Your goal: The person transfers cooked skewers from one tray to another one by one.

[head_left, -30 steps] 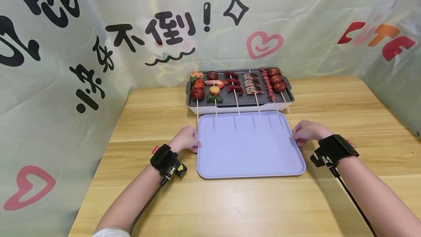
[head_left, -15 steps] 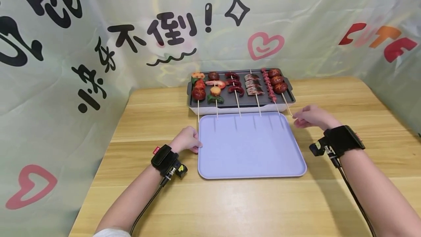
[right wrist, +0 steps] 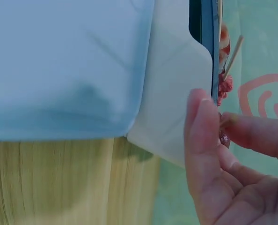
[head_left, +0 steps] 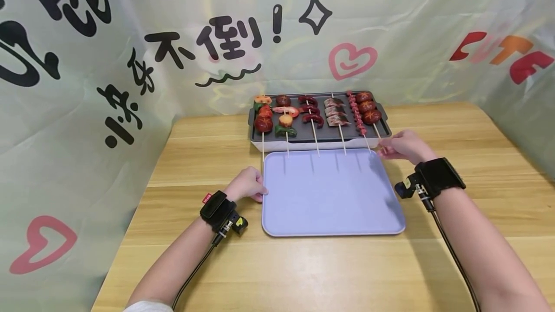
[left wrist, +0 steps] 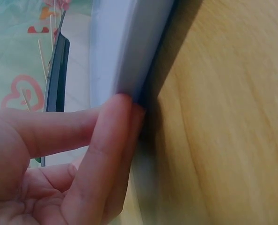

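My left hand pinches the left edge of the lavender tray, with thumb and fingers close around its rim in the left wrist view. At the grill's front right corner, my right hand pinches the lower end of the wooden stick of the mushroom skewer. Its three brown mushrooms lie on the dark grill plate. In the right wrist view the thumb and a finger meet around the stick, hiding most of it.
Several more skewers lie side by side on the grill, including a red meat skewer, a fish skewer and a sausage skewer. Their sticks overhang the tray's far edge. A printed cloth hangs behind the wooden table.
My right hand has let go of the tray's right edge, moved away toward the grill and taken hold of the mushroom skewer's stick. My left hand stays on the tray.
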Demonstrator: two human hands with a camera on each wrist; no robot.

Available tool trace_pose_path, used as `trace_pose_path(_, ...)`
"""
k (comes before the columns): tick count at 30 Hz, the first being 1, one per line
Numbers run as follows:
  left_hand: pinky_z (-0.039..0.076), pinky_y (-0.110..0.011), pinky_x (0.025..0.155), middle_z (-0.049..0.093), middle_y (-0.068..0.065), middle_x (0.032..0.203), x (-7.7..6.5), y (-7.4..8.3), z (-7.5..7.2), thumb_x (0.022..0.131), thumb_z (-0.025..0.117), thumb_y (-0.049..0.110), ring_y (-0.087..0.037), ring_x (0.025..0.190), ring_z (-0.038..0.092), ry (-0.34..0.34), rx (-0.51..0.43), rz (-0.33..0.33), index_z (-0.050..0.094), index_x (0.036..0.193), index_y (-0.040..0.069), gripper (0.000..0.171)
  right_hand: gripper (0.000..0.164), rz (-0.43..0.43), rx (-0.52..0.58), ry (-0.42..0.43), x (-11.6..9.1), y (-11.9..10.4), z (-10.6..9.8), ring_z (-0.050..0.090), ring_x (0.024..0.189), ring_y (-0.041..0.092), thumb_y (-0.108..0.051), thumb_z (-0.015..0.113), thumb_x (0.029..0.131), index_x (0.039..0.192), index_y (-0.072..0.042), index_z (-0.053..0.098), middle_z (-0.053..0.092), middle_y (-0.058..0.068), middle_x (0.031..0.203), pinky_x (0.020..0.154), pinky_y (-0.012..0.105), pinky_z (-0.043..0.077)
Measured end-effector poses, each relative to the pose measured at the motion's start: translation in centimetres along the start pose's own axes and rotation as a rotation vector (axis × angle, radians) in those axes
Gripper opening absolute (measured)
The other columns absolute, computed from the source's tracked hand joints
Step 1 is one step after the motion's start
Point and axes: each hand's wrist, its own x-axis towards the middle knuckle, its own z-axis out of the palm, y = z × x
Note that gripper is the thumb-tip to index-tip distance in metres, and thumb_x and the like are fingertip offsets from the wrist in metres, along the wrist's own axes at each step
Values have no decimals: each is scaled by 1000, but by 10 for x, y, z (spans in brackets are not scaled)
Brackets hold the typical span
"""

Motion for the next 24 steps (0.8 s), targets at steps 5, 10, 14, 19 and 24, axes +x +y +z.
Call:
trace_pose_path(5, 57, -24, 51, 51, -6, 61, 0, 0, 0, 75, 65, -9, -12, 47, 57, 2, -10, 1, 44, 60, 3, 29, 34, -31, 35, -11, 0, 1, 0, 62, 73, 5, -6, 44, 95, 116, 21, 43, 65, 0, 76, 77, 23, 55)
trace_pose_path(10, 56, -24, 51, 51, -6, 61, 0, 0, 0, 75, 65, -9, -12, 46, 57, -3, -15, 3, 43, 59, 3, 30, 29, -32, 65, -16, 2, 1, -1, 61, 72, 5, -4, 44, 95, 113, 19, 47, 64, 0, 75, 76, 22, 55)
trace_pose_path(14, 57, -24, 51, 52, -7, 61, 1, -1, 0, 75, 65, -9, -12, 46, 57, -4, -19, 7, 43, 59, 3, 30, 27, -28, 68, -15, 3, 2, 0, 61, 72, 4, -4, 44, 95, 111, 17, 48, 64, -1, 75, 74, 21, 55)
trace_pose_path(19, 57, -24, 50, 52, -6, 60, 1, -1, 0, 75, 65, -9, -12, 46, 57, -6, -24, 10, 44, 58, 3, 30, 28, -16, 58, -1, 4, 2, 1, 60, 72, 4, -4, 44, 95, 114, 16, 47, 63, -1, 77, 75, 21, 55)
trace_pose_path(24, 56, -23, 50, 52, -6, 57, 0, -1, -1, 76, 65, -9, -11, 45, 57, -9, -12, 17, 44, 57, 4, 31, 33, 2, 54, 18, 4, 3, 1, 57, 73, 2, -2, 39, 95, 121, 19, 38, 60, -5, 79, 73, 17, 53)
